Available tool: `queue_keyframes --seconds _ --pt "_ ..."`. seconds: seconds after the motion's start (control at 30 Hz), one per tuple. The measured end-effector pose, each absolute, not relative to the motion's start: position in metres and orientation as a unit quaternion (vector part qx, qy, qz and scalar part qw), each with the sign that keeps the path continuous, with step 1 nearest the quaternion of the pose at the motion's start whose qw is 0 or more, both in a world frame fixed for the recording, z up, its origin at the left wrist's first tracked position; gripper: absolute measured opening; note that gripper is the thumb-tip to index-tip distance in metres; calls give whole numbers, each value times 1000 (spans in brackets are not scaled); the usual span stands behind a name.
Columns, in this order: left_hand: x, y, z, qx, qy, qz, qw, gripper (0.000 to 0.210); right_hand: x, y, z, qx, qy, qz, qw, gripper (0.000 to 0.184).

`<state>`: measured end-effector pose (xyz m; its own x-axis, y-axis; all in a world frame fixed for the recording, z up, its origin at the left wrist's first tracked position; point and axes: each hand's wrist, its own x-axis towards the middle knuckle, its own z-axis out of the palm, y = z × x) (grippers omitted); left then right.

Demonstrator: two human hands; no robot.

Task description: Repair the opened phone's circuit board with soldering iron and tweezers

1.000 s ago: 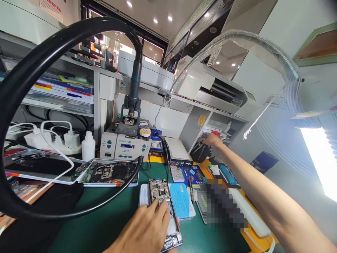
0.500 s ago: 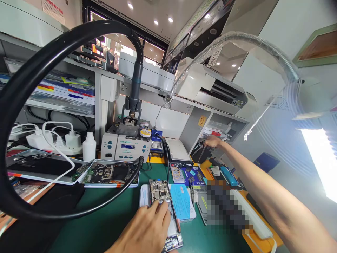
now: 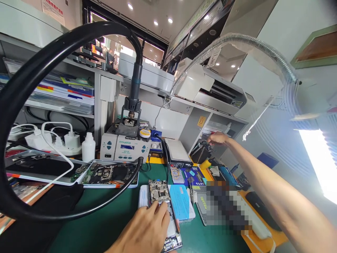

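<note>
My left hand (image 3: 149,223) is closed over an opened phone (image 3: 172,223), gripping it from above. The phone's bare circuit board (image 3: 158,191) shows past my fingertips at the far end. Underneath and to the left lies a pale case or box (image 3: 142,196), partly hidden. Far to the right, my right hand (image 3: 219,138) is stretched out to a black tool holder (image 3: 201,153) with thin tools standing in it. Its fingers are bent together at the top of the holder; what they pinch is too small to name.
A hot-air station (image 3: 126,146) stands behind, its black hose (image 3: 50,45) looping across the left. Beside the phone are a blue box (image 3: 181,202), tweezers (image 3: 191,191) and a grey mesh mat (image 3: 201,207). An opened device (image 3: 110,174) and a white bottle (image 3: 88,147) are left.
My right hand has shifted slightly right and up at the tool holder. My left hand and the phone have stayed in place.
</note>
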<state>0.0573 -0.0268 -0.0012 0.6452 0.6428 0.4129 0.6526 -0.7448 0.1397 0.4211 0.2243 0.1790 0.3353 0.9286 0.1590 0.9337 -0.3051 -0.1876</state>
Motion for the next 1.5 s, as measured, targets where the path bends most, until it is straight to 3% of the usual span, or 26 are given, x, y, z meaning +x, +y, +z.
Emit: queue_keyframes --seconds 0.13,0.3,0.5,0.63,0.77,0.93,1.17,1.4,1.5 --pt "57 -27 -3 -909 -355 -218 17 51 419 214 184 -818 -564 63 97 34" --pt "56 -27 0 -911 -356 -207 13 50 415 198 197 -818 -557 49 136 33" --pt "56 -28 3 -909 -367 -199 -1 57 414 147 204 -795 -543 -30 270 29" --pt "57 -30 5 -909 -375 -182 -24 59 411 82 181 -769 -502 -37 394 27" --pt "59 -29 7 -904 -383 -187 -27 55 400 17 128 -728 -484 87 478 31" --pt "58 -23 12 -910 -361 -197 -54 43 382 -39 59 -678 -452 295 499 48" --pt "55 -24 10 -915 -347 -191 -82 34 380 -62 41 -676 -423 448 404 36" --pt "57 -22 8 -916 -341 -197 -70 35 375 -46 44 -689 -470 519 185 39" --pt "58 -21 9 -915 -342 -203 -61 36 380 -42 47 -668 -471 558 145 39"
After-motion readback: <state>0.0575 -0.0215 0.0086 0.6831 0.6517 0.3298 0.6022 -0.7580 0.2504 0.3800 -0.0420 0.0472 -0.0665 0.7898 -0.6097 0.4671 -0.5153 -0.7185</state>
